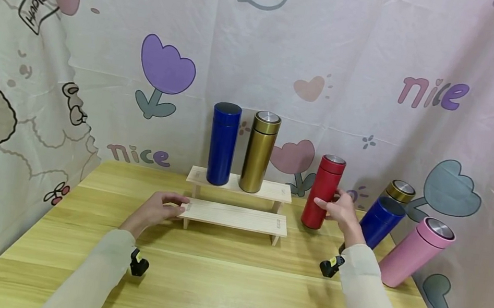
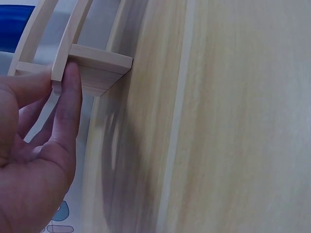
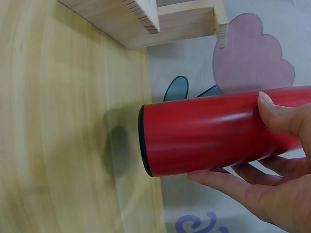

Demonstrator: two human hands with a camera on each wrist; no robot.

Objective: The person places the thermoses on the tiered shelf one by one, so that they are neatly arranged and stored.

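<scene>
My right hand point(image 1: 342, 212) grips a red thermos flask point(image 1: 323, 191) round its body, to the right of a two-step wooden stand point(image 1: 233, 217). In the right wrist view the flask's dark base point(image 3: 145, 141) hangs above the tabletop, apart from it. My left hand point(image 1: 162, 209) pinches the left end of the stand's lower shelf point(image 2: 63, 53) between thumb and fingers. On the upper step a blue flask point(image 1: 222, 145) and a gold flask point(image 1: 259, 156) stand upright side by side. Nothing stands on the lower step.
At the table's right side are another blue flask point(image 1: 379, 222), a gold-capped flask point(image 1: 400, 190) behind it and a pink flask point(image 1: 418, 252). My right forearm partly covers the second blue one. A printed curtain point(image 1: 357, 43) hangs behind the wooden table point(image 1: 226, 298).
</scene>
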